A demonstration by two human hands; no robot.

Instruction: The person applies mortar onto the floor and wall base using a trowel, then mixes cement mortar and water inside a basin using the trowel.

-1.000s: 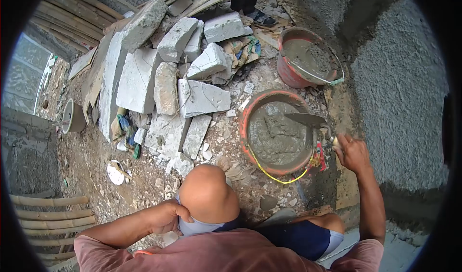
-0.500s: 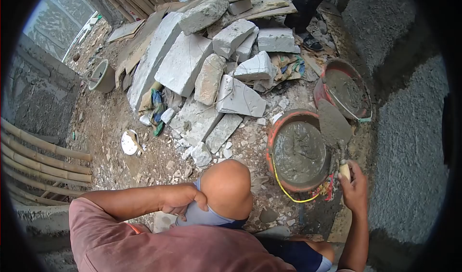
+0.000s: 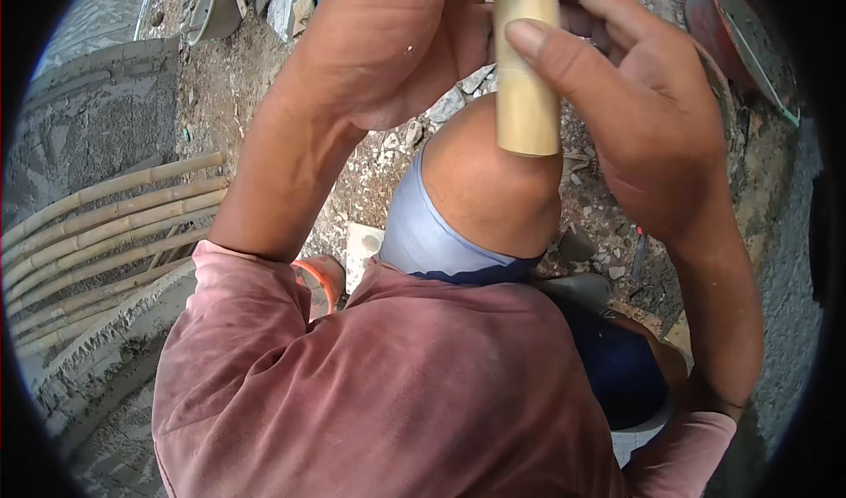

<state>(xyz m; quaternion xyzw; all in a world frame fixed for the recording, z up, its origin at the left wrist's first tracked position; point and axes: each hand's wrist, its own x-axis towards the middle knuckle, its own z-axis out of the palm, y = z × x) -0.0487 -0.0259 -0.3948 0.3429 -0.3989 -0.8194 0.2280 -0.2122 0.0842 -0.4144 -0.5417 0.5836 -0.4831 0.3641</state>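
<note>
Close to the camera, my right hand [image 3: 648,101] is closed round the pale wooden handle [image 3: 529,84] of a tool, its thumb lying across the wood. The handle points down over my bare knee [image 3: 493,172]; the tool's other end is cut off by the frame's top. My left hand [image 3: 414,48] is raised just left of the handle, palm partly showing. Its fingers are hidden behind the handle and beyond the top edge, so whether it grips anything does not show.
At the upper right stands a red bucket [image 3: 718,35]. Bamboo poles [image 3: 115,225] lie at the left beside a concrete edge [image 3: 115,330]. A pale bucket [image 3: 214,18] is at the upper left. Rubble [image 3: 445,106] covers the ground.
My left hand has left my knee and risen to the handle. My right hand has lifted the trowel from beside the buckets towards the camera. The view has tilted down.
</note>
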